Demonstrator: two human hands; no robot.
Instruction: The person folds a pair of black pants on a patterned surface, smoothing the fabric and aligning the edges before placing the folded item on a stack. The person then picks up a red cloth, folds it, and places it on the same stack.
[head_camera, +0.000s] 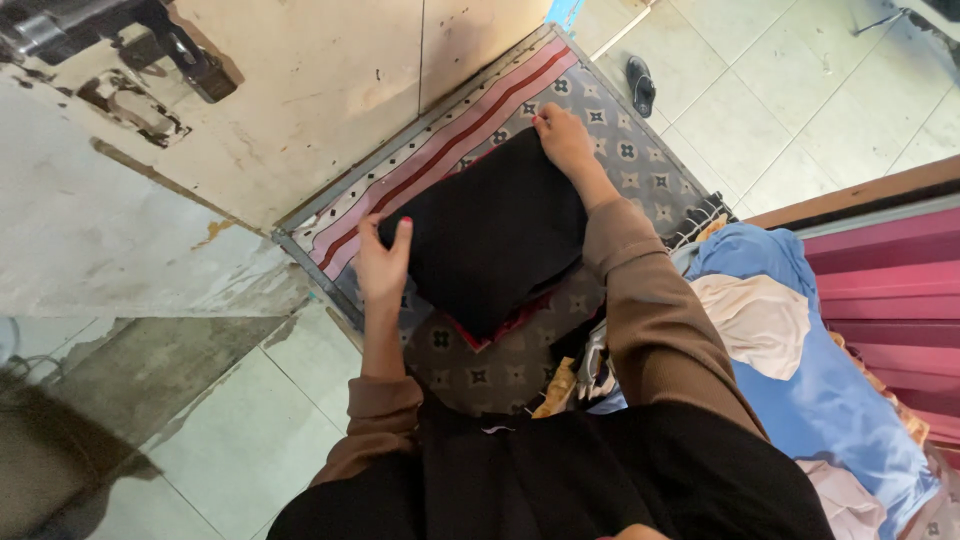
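Note:
A black folded cloth (490, 235) lies on a patterned grey board cover with red and pink stripes (640, 170). My left hand (383, 262) rests flat against the cloth's left edge, fingers together. At the cloth's far corner, my right hand (562, 135) presses down with bent fingers. A strip of red fabric (505, 325) peeks out under the cloth's near edge. Both arms wear brown sleeves.
A pile of blue and cream clothes (790, 340) sits in a wire basket (700, 215) to the right. Magenta corrugated sheeting (890, 290) lies beyond it. A worn pale wall (250, 120) stands at left. A dark sandal (641, 82) lies on the tiled floor.

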